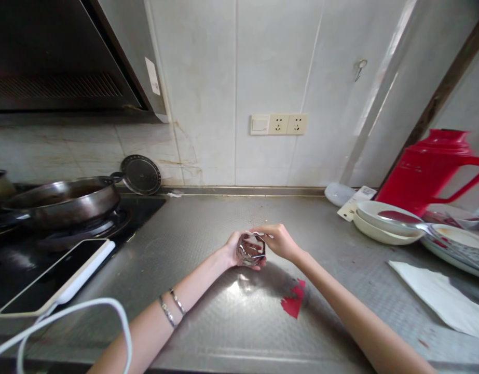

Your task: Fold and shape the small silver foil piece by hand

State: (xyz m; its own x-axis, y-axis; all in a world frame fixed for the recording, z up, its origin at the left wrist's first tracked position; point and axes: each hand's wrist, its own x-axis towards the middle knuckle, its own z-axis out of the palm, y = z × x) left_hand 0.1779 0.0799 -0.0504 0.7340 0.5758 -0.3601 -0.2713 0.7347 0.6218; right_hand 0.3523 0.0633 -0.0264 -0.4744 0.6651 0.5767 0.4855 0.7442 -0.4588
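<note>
A small clear container with dark brown contents (251, 249) is held above the metal counter, in the middle of the head view. My left hand (234, 250) is wrapped round its left side and underside, with fingertips showing at its lower right. At the container's upper right edge, my right hand (276, 240) has its fingers pinched together. Whatever lies between those fingers is too small to make out. Torn red pieces (293, 300) lie on the counter below my right forearm.
On the left are a black stove (146, 213), a steel pan (68, 200) and a phone with a white cable (54, 275). Stacked bowls (387, 234), a red thermos (422, 169) and a white napkin (441, 298) occupy the right.
</note>
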